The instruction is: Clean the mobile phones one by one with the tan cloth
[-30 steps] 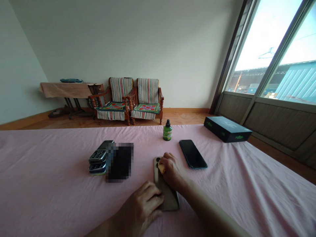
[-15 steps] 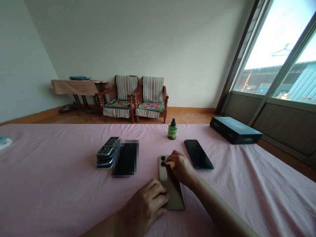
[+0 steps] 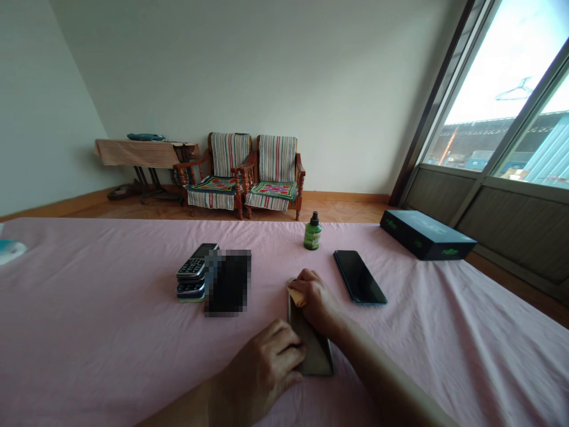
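Note:
A tan smartphone (image 3: 315, 356) lies back up on the pink sheet, its camera end pointing away from me. My left hand (image 3: 271, 362) has its curled fingers on the phone's lower left edge and grips it there. A small yellowish cloth (image 3: 297, 296) is pinched in my right hand (image 3: 316, 299), which presses it on the far end of the phone. The camera lenses are hidden under that hand and the cloth. Right of my right hand lies a dark smartphone (image 3: 360, 277), screen up. Beyond the hands stands a green bottle (image 3: 313, 233) with a black cap.
Stacked keypad phones (image 3: 194, 270) lie at the left, beside a pixelated dark object (image 3: 229, 283). A black box (image 3: 427, 234) rests at the back right of the sheet (image 3: 111, 332). Two wooden chairs (image 3: 275, 169) and a covered table (image 3: 137, 153) stand beyond.
My right hand has slid the cloth left across the phone's camera end, covering the lenses. My left hand keeps its place on the edge. The view has shifted slightly.

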